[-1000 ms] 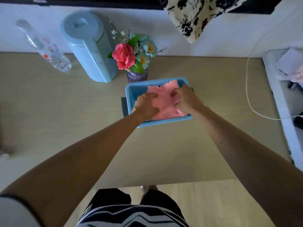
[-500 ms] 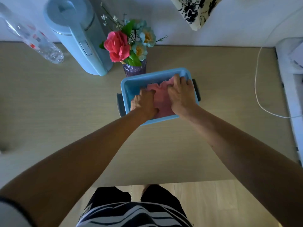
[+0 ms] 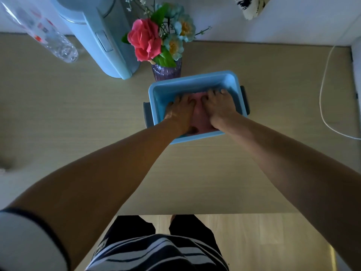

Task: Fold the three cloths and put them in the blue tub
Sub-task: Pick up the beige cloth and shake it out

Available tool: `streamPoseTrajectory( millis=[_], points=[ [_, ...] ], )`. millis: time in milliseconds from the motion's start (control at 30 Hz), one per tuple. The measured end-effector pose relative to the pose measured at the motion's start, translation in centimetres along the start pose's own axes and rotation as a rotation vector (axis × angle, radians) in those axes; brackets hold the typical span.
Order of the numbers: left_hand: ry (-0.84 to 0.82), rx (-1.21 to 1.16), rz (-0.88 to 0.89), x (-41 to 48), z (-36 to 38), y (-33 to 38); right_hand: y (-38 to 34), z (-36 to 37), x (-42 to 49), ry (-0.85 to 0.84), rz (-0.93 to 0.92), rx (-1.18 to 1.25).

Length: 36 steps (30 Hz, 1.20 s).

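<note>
The blue tub (image 3: 195,80) with dark side handles stands on the wooden table, just in front of the flower vase. Inside it lies a pink cloth (image 3: 200,117), mostly covered by my hands. My left hand (image 3: 180,112) lies flat on the cloth's left part, fingers stretched toward the far wall of the tub. My right hand (image 3: 219,107) presses down on the right part, fingers straight and spread. Any other cloths underneath are hidden.
A purple vase with a pink rose and pale blue flowers (image 3: 166,70) stands right behind the tub. A light blue kettle (image 3: 101,36) and a lying clear plastic bottle (image 3: 45,34) are at the back left. A white cable (image 3: 324,106) runs along the right.
Both hands have sunk deeper into the tub and flattened out on the pink cloth, which lies lower and is more covered. The view has moved closer to the table.
</note>
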<state>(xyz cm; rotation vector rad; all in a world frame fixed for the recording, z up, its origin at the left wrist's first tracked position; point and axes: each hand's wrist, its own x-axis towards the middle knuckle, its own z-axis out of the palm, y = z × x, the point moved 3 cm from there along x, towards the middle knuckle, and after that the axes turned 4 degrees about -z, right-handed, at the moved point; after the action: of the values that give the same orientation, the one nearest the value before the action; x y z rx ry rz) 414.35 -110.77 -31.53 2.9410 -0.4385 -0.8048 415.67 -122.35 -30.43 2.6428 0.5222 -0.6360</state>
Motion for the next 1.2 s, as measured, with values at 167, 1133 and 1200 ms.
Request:
streamPoseTrajectory(
  millis=[167,1133,1200],
  points=[
    [-0.044,-0.134,-0.025,-1.5,-1.7,-0.3,0.4,-1.4,-1.1,-0.016,0.025,0.086],
    [0.599,-0.984,-0.547,-30.9,1.2,-35.5,-32.0,-19.9,-5.6,0.491,-0.21,1.25],
    [0.56,-0.971,-0.596,-30.8,2.7,-37.9,-33.5,-20.6,-4.9,0.47,-0.221,1.251]
  ],
)
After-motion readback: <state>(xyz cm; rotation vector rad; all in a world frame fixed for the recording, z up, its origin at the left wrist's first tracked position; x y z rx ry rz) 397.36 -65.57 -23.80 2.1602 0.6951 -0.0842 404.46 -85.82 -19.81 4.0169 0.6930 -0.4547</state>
